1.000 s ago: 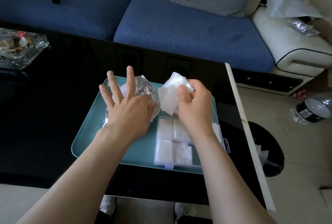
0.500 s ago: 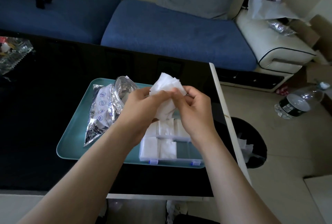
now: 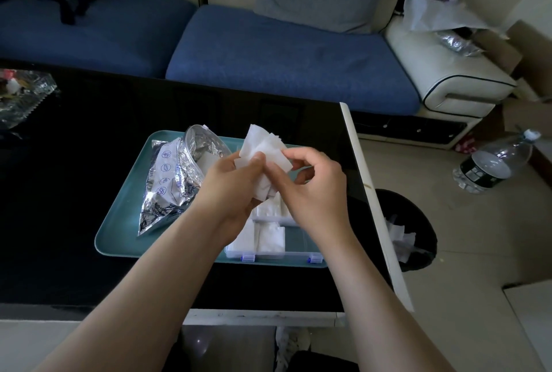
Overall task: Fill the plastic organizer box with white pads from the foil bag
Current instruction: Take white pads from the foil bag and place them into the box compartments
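Here we see both hands raised together over the tray (image 3: 125, 222), holding a loose bunch of white pads (image 3: 263, 147) between them. The left hand (image 3: 236, 189) grips the bunch from below, its thumb pressed on the front of the pads and the other fingers curled behind them. The right hand (image 3: 313, 189) pinches the same bunch at its 3 o'clock edge with thumb and forefinger; its other fingers (image 3: 306, 176) are curled in and hold nothing. The top of the bunch fans out toward 12 o'clock, above the hands.

The bag (image 3: 176, 180) lies on the 9 o'clock half of the tray, silver and crumpled, with its open mouth toward 1 o'clock. Neither hand touches it. The box (image 3: 268, 255) sits on the 4 o'clock part of the tray, just under the hands, its blue clasps at the 6 o'clock wall. We see more white pads lying flat in its near compartments; the far compartments are hidden by the hands, so we cannot tell how full they are.

The tray rests on a dark glossy counter (image 3: 74, 162). A glass dish (image 3: 21, 96) stands at 10 o'clock on it, well apart from the tray. On the floor at 3 o'clock a black bin (image 3: 418, 222) holds white scraps, and at 2 o'clock lies a plastic bottle (image 3: 493, 165). A blue sofa (image 3: 283, 52) is at 12 o'clock.
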Demonstrator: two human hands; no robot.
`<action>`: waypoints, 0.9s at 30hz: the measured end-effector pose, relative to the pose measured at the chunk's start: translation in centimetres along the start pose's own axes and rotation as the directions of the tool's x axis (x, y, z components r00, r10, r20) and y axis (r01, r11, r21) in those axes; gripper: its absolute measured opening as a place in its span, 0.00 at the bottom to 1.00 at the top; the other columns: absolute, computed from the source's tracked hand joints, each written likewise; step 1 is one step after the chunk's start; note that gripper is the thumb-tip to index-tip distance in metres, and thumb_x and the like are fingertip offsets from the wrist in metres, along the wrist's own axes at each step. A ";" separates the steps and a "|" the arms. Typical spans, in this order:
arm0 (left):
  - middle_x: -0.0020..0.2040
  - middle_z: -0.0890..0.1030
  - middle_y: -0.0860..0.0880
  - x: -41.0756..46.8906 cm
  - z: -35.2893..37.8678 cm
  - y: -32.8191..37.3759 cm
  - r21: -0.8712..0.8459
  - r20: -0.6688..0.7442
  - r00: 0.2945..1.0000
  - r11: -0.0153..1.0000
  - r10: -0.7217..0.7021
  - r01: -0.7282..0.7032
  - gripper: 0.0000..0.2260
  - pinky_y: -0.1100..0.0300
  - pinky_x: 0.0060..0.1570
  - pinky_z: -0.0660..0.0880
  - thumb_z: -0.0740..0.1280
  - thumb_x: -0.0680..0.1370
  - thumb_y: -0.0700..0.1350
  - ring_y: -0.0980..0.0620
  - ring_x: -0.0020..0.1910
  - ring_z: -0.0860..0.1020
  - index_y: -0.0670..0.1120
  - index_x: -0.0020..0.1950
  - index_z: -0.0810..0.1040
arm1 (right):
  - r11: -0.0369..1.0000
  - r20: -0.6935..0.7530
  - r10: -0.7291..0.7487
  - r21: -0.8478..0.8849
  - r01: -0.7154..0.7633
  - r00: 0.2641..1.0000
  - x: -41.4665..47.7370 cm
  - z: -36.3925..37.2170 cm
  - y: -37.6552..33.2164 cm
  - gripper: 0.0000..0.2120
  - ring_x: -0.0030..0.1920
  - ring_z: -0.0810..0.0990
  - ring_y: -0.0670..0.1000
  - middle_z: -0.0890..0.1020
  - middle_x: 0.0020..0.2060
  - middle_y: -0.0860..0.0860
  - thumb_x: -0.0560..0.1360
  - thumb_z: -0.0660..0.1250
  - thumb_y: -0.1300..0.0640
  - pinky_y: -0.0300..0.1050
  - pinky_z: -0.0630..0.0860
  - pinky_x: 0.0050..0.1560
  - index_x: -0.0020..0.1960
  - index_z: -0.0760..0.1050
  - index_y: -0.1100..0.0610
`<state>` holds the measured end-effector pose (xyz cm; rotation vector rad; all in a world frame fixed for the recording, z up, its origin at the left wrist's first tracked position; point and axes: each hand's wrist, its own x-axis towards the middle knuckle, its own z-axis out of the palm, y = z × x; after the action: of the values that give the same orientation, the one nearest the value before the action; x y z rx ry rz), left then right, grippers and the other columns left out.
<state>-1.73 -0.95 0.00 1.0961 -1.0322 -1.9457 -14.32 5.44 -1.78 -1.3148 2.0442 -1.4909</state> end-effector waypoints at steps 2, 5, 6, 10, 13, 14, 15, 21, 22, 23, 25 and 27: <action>0.55 0.87 0.38 -0.2 0.1 -0.2 -0.076 -0.002 1.000 0.997 -0.031 0.031 0.09 0.50 0.55 0.85 0.63 0.87 0.42 0.43 0.53 0.87 0.38 0.60 0.80 | 0.999 0.003 0.016 0.029 -0.016 1.000 -0.2 -0.1 -0.1 0.13 0.45 0.82 0.41 0.85 0.47 0.43 0.73 0.81 0.48 0.32 0.77 0.42 0.54 0.84 0.52; 0.57 0.86 0.34 -0.4 0.2 -0.4 -0.173 0.007 0.996 0.981 -0.086 0.086 0.11 0.45 0.59 0.83 0.62 0.87 0.41 0.41 0.56 0.86 0.36 0.63 0.79 | 0.996 -0.005 0.027 0.081 -0.027 1.000 -0.3 -0.5 0.0 0.08 0.43 0.83 0.41 0.86 0.43 0.43 0.73 0.81 0.54 0.32 0.77 0.43 0.51 0.86 0.54; 0.58 0.85 0.34 -0.3 0.2 -0.4 -0.193 0.008 0.995 0.976 -0.098 0.097 0.12 0.43 0.61 0.82 0.63 0.86 0.41 0.39 0.59 0.85 0.35 0.65 0.78 | 0.995 -0.015 0.033 0.097 -0.031 0.999 -0.3 -0.6 0.1 0.08 0.43 0.85 0.42 0.87 0.43 0.44 0.73 0.81 0.55 0.34 0.79 0.44 0.50 0.86 0.54; 0.56 0.86 0.37 -0.4 0.5 -0.3 -0.234 0.018 0.993 0.965 -0.114 0.115 0.10 0.42 0.59 0.83 0.63 0.86 0.41 0.41 0.56 0.86 0.37 0.63 0.79 | 0.988 -0.046 0.076 0.139 -0.069 0.996 -0.1 -1.2 0.6 0.07 0.40 0.88 0.46 0.88 0.40 0.46 0.73 0.81 0.56 0.46 0.85 0.46 0.49 0.87 0.55; 0.55 0.87 0.38 -0.3 0.5 -0.3 -0.234 0.035 0.993 0.965 -0.115 0.120 0.11 0.45 0.58 0.83 0.62 0.87 0.41 0.42 0.54 0.87 0.37 0.63 0.79 | 0.982 -0.062 0.086 0.173 -0.074 0.994 0.1 -1.3 1.0 0.06 0.41 0.89 0.50 0.88 0.41 0.48 0.74 0.81 0.56 0.53 0.87 0.45 0.49 0.87 0.55; 0.55 0.87 0.38 -0.2 0.4 -0.3 -0.239 0.033 0.992 0.963 -0.122 0.127 0.11 0.45 0.57 0.84 0.62 0.87 0.41 0.42 0.55 0.87 0.37 0.64 0.78 | 0.979 -0.070 0.087 0.188 -0.072 0.994 0.1 -1.3 1.0 0.05 0.41 0.89 0.51 0.88 0.42 0.48 0.74 0.81 0.56 0.54 0.87 0.44 0.48 0.87 0.55; 0.55 0.87 0.38 -0.1 0.4 -0.2 -0.246 0.026 0.991 0.960 -0.131 0.133 0.11 0.45 0.56 0.84 0.62 0.87 0.42 0.41 0.55 0.87 0.37 0.64 0.78 | 0.975 -0.076 0.093 0.209 -0.075 0.993 0.2 -1.3 1.0 0.05 0.40 0.89 0.51 0.88 0.42 0.49 0.75 0.80 0.58 0.54 0.87 0.43 0.49 0.86 0.56; 0.60 0.84 0.36 0.6 0.3 0.2 -0.280 0.019 0.987 0.947 -0.159 0.158 0.11 0.42 0.56 0.84 0.61 0.88 0.43 0.36 0.59 0.85 0.39 0.66 0.76 | 0.918 -0.013 0.193 0.354 -0.176 0.981 0.7 -2.3 0.0 0.04 0.36 0.86 0.49 0.87 0.37 0.53 0.80 0.74 0.60 0.43 0.82 0.39 0.53 0.85 0.54; 0.60 0.84 0.36 0.7 0.3 0.2 -0.284 0.037 0.986 0.944 -0.164 0.168 0.13 0.42 0.55 0.84 0.59 0.88 0.44 0.37 0.58 0.85 0.38 0.68 0.76 | 0.909 0.062 0.189 0.365 -0.199 0.980 0.8 -2.4 -0.2 0.04 0.35 0.85 0.49 0.87 0.37 0.53 0.80 0.74 0.60 0.43 0.82 0.39 0.54 0.85 0.53; 0.59 0.85 0.36 0.7 0.4 0.4 -0.291 0.053 0.984 0.940 -0.169 0.177 0.15 0.43 0.53 0.84 0.58 0.89 0.45 0.38 0.56 0.86 0.37 0.69 0.75 | 0.911 0.136 0.175 0.355 -0.213 0.975 0.9 -2.4 -0.4 0.05 0.35 0.84 0.49 0.87 0.36 0.53 0.80 0.75 0.60 0.43 0.82 0.38 0.54 0.85 0.54; 0.55 0.86 0.36 0.5 0.6 0.8 -0.313 0.080 0.979 0.928 -0.188 0.203 0.18 0.45 0.48 0.84 0.56 0.89 0.47 0.40 0.50 0.86 0.34 0.66 0.75 | 0.942 0.215 0.145 0.267 -0.201 0.966 0.7 -2.0 -0.6 0.07 0.33 0.85 0.50 0.87 0.37 0.53 0.77 0.78 0.61 0.44 0.82 0.37 0.54 0.85 0.55; 0.56 0.85 0.34 0.3 0.6 1.1 -0.345 0.124 0.972 0.910 -0.198 0.230 0.21 0.42 0.57 0.81 0.54 0.89 0.48 0.37 0.51 0.86 0.32 0.65 0.75 | 0.978 0.202 0.113 0.151 -0.145 0.973 0.6 -1.5 -0.6 0.11 0.34 0.87 0.50 0.87 0.37 0.52 0.74 0.81 0.61 0.43 0.83 0.38 0.55 0.86 0.56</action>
<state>-2.23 -1.56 1.09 0.9549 -0.5812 -2.2638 -15.37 5.80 -0.49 -1.1875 1.8074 -1.3841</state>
